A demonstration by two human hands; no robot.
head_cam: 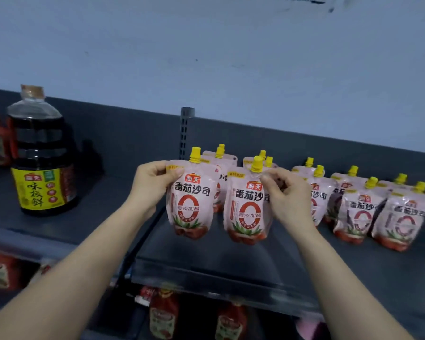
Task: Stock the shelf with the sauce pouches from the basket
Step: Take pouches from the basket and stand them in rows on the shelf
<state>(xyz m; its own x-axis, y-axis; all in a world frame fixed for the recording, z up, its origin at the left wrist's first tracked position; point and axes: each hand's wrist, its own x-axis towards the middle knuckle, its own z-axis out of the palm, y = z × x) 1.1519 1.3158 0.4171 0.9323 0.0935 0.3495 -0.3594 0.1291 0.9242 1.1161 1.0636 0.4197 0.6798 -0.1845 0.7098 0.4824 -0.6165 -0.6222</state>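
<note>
My left hand (152, 185) pinches the top left corner of a pink tomato sauce pouch (190, 204) with a yellow cap. My right hand (284, 195) pinches the top right corner of a second, matching pouch (247, 212). Both pouches are upright at the front of the dark shelf (219, 261), side by side; whether their bases touch the shelf I cannot tell. Several more pouches (361, 212) stand in rows behind and to the right. The basket is not in view.
A large dark soy sauce bottle (41, 155) with a yellow label stands on the neighbouring shelf at the left. A slotted metal upright (185, 131) rises behind the pouches. Red sauce bottles (162, 315) stand on the shelf below.
</note>
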